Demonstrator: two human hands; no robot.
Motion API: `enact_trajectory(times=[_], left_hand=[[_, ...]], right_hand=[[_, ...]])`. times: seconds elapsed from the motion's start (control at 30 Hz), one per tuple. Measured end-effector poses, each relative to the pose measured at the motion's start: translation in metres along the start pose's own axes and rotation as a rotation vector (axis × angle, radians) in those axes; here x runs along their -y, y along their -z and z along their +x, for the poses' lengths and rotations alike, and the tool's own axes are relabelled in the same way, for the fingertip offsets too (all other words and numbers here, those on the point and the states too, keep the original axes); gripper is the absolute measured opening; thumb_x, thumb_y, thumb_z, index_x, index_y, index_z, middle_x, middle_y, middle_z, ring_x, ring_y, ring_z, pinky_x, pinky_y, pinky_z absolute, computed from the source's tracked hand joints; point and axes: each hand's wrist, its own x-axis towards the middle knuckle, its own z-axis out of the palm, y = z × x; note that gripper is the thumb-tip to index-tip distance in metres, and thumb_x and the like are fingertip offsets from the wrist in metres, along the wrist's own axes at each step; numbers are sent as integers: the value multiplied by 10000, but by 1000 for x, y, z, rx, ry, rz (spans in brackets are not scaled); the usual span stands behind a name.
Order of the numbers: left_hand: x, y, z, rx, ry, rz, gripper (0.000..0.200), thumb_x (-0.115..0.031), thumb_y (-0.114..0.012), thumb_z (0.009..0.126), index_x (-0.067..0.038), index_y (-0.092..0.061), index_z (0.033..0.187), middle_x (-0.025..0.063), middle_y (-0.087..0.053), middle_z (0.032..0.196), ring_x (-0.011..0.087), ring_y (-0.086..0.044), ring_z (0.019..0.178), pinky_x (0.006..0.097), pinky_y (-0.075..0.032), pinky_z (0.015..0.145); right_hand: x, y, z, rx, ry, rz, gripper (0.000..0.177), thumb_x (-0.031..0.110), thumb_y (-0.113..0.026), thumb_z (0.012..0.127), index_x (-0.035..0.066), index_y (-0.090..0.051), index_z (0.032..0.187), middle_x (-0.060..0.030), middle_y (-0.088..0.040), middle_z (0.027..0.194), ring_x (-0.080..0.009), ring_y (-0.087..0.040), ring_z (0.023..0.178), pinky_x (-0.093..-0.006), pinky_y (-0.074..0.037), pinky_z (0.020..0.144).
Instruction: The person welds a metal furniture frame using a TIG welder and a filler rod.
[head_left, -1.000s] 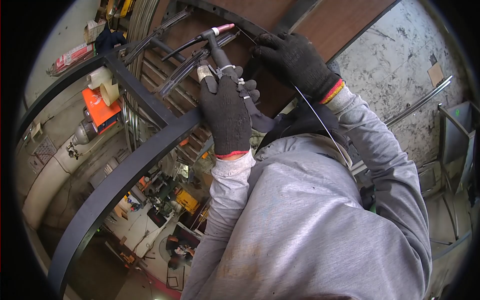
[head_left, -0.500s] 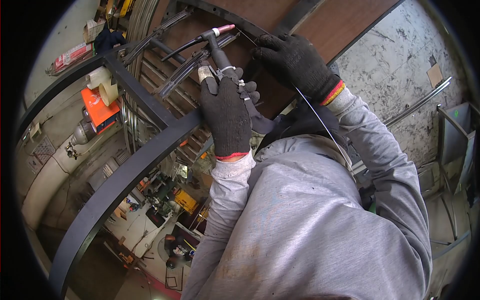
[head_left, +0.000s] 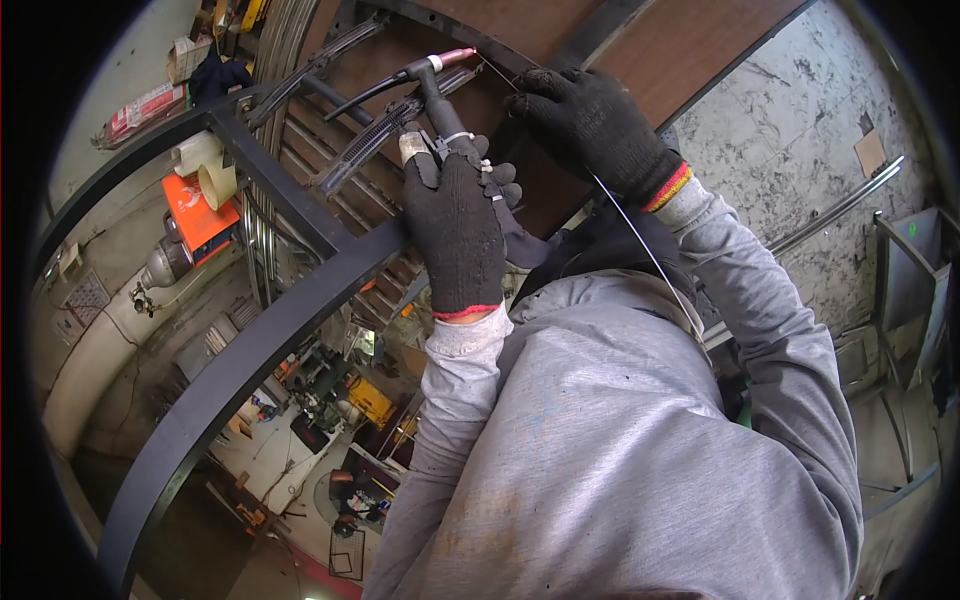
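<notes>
1. Starting at the left, a curved black frame bar (head_left: 250, 350) sweeps up from the near left towards the middle. It is not held by either hand.
2. Just right of the bar, the left hand (head_left: 455, 235), in a black glove, is clenched around the handle of the torch (head_left: 432, 85). The torch sits at the far middle of the view, and its pink cup (head_left: 455, 56) points right towards the joint.
3. The torch looks rigid and fairly light. Its ribbed cable (head_left: 375, 130) trails off to the left and will probably tug on the wrist. The handle is the safe place to hold it, because the cup looks brittle and probably gets hot.
4. Further right, the right hand (head_left: 590, 120), also gloved, is pinched shut on the filler rod (head_left: 640, 240). The rod's far tip lies near the cup, against the brown panel (head_left: 600, 40).
5. The rod is a thin, bare wire, so it is likely very light, springy and a little slippery in a glove. Its long free end runs down over the grey sleeve and would whip about. Gripping it close to the working tip should steady it.
</notes>
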Motion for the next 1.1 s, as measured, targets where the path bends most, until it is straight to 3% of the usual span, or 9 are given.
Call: enact_trajectory(times=[0.93, 1.0, 1.1], left_hand=[[-1, -2, -3, 12, -59, -52, 376, -151, -563, 1042, 63, -510, 1346, 191, -698, 1154, 222, -752, 822, 345, -655, 643], [-7, -6, -4, -13, -34, 26, 309, -189, -565, 1070, 29, -555, 1290, 129, -666, 1037, 185, -718, 745, 317, -625, 617], [-7, -7, -4, -22, -30, 43, 301, -183, -567, 1067, 40, -562, 1268, 127, -667, 1011, 182, -716, 737, 312, -622, 617]], right_hand=[[2, -5, 1, 29, -20, -47, 332, 160, -700, 931, 189, -730, 1260, -60, -707, 1266, -287, -736, 1049, -442, -606, 880], [1, -5, 1, -3, -3, -45, 335, 161, -703, 929, 189, -729, 1262, -63, -707, 1264, -288, -736, 1051, -438, -606, 885], [2, -1, 2, -36, 14, -40, 341, 163, -712, 924, 189, -729, 1264, -64, -707, 1258, -291, -738, 1042, -432, -609, 882]])
